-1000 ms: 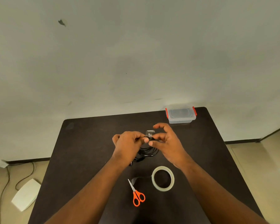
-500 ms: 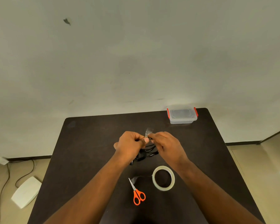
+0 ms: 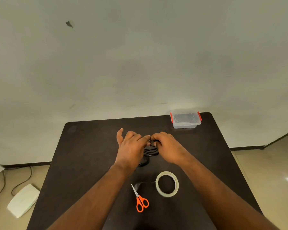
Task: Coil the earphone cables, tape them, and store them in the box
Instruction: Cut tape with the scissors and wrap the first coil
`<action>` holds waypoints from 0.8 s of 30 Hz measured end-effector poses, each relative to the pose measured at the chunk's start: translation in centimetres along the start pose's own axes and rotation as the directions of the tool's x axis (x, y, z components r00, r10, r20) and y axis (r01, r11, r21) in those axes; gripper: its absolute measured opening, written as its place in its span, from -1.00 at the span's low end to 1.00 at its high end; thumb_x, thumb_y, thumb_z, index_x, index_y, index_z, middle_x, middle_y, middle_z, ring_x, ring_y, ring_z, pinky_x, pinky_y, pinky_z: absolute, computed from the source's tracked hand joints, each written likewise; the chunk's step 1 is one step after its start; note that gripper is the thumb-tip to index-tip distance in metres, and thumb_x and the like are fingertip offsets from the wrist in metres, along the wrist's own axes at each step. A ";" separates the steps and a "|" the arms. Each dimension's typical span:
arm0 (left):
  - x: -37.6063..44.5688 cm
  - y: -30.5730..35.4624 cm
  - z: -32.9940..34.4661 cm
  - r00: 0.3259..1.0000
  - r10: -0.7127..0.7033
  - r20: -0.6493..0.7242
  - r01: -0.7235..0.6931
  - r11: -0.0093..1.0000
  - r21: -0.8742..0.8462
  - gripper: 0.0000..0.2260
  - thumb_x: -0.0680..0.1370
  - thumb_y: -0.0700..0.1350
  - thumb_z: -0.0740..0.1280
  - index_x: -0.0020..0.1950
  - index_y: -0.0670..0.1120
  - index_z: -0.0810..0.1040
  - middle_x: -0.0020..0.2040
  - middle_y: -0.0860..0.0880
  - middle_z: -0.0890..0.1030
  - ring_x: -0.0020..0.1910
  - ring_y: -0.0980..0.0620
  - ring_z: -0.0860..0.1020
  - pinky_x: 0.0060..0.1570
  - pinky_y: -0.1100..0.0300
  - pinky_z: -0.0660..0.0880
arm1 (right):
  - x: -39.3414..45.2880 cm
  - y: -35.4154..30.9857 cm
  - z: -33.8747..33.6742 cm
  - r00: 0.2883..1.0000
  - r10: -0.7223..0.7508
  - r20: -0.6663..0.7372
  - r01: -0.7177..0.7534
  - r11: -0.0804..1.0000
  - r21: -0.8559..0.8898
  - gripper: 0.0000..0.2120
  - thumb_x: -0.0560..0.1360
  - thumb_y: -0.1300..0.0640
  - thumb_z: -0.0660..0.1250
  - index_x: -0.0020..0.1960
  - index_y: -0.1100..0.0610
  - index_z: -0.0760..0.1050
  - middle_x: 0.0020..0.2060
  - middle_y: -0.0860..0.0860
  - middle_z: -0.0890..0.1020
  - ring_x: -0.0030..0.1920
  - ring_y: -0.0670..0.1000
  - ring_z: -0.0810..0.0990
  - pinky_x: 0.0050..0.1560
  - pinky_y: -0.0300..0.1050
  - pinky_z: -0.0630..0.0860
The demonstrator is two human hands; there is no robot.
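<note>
Pale wall fills the top half of the frame, w/ a small dark mark (image 3: 69,24) in the upper left. Below it sits a dark surface (image 3: 90,146), lower middle of the frame.

Head view only:

Both hands meet near the middle of the frame, just above the surface. Left hand (image 3: 131,146) has its thumb sticking up and its fingers bent toward the right hand (image 3: 168,146). Both pinch the black earphone cables (image 3: 150,151) at the top of the coil, fingertips close together. A tiny pale bit shows where the fingers meet; too small to say what it is. Rest of the cable loops hang down btw the two hands, and a bit lies on the surface just under the left wrist.

Box (image 3: 185,120) is clear plastic w/ red clips, lid on, at the upper right corner of the surface, well apart from the hands.

Tape roll (image 3: 167,184) lies flat in the lower middle, btw the two arms. A loose end of tape sticks out to its left. Scissors (image 3: 140,200) w/ orange handles lie just left of the roll, blades shut, tips pointing up and left.

Floor at lower left has a white flat thing (image 3: 22,200) and a dark cord (image 3: 0,188).
</note>
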State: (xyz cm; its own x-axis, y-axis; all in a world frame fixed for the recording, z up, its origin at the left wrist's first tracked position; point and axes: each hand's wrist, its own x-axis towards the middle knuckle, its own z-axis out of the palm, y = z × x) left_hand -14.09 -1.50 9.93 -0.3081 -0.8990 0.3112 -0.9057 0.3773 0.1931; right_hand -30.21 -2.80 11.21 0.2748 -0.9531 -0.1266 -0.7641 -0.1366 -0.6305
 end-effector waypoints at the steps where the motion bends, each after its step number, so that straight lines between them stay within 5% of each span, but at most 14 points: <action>1: 0.1 0.0 0.1 0.999 -0.032 0.018 0.032 0.999 -0.035 -0.74 0.42 -0.23 0.47 0.07 -0.01 0.65 -0.20 0.03 0.64 0.00 -0.07 0.57 0.34 -0.29 0.08 | 0.2 0.0 -0.1 1.000 0.008 0.014 -0.009 1.000 0.014 -0.77 0.60 0.24 0.18 0.12 0.04 0.56 0.02 0.01 0.53 0.09 0.02 0.49 0.14 -0.03 0.49; 5: 0.8 0.2 0.0 0.973 -0.188 0.131 0.206 0.969 -0.135 -0.82 0.58 -0.11 0.27 0.04 0.14 0.60 -0.12 0.16 0.59 0.13 0.06 0.45 0.37 -0.11 -0.11 | 0.2 0.1 -0.3 1.000 -0.017 -0.016 0.016 0.999 -0.050 -0.77 0.59 0.22 0.21 0.14 0.00 0.53 0.02 -0.02 0.52 0.07 0.02 0.47 0.11 0.01 0.49; 9: 1.9 0.3 -0.7 0.911 -0.305 0.276 0.385 0.869 -0.310 -0.85 0.58 -0.01 0.28 -0.16 0.12 0.60 -0.29 0.20 0.57 -0.07 0.17 0.53 0.25 -0.03 0.17 | 0.0 0.4 -0.2 0.990 -0.108 -0.093 0.077 0.955 -0.285 -0.71 0.57 0.19 0.22 0.25 -0.04 0.48 0.08 -0.02 0.53 0.08 0.03 0.45 0.10 -0.01 0.45; 13: 2.5 0.2 -2.3 0.782 -0.259 0.567 0.615 0.468 -0.634 -0.81 0.56 -0.08 0.35 -0.24 -0.01 0.63 -0.36 0.12 0.62 -0.31 0.25 0.53 -0.14 0.27 0.39 | -0.3 0.8 0.0 0.968 -0.206 -0.143 0.135 0.909 -0.394 -0.67 0.57 0.16 0.24 0.32 -0.03 0.44 0.13 -0.03 0.57 0.12 0.02 0.47 0.14 -0.05 0.40; 16: 2.5 0.3 -3.2 0.683 -0.193 0.704 0.729 0.234 -0.643 -0.79 0.58 -0.12 0.32 -0.25 -0.07 0.62 -0.40 0.09 0.58 -0.30 0.19 0.49 -0.18 0.27 0.35 | -0.9 0.7 -0.2 0.921 -0.293 -0.258 0.186 0.911 -0.368 -0.66 0.50 0.16 0.37 0.27 0.03 0.48 0.00 0.00 0.65 0.04 0.08 0.53 0.09 0.03 0.45; 24: 2.1 0.1 -3.8 0.567 -0.103 0.817 0.817 -0.054 -0.574 -0.78 0.56 -0.16 0.33 -0.25 -0.10 0.69 -0.33 0.01 0.64 -0.32 0.10 0.46 -0.25 0.19 0.32 | -1.7 0.8 0.2 0.836 -0.383 -0.393 0.277 0.912 -0.301 -0.82 0.42 0.18 0.47 -0.04 0.11 0.50 -0.29 0.00 0.59 -0.23 0.02 0.50 -0.15 -0.01 0.51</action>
State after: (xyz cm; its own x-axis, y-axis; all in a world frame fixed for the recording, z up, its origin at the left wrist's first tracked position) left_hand -13.71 -2.53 14.10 -0.3188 -0.7307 -0.6037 -0.0362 -0.6271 0.7781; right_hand -31.17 -1.22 10.80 0.2932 -0.8503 0.4371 -0.7969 -0.4700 -0.3797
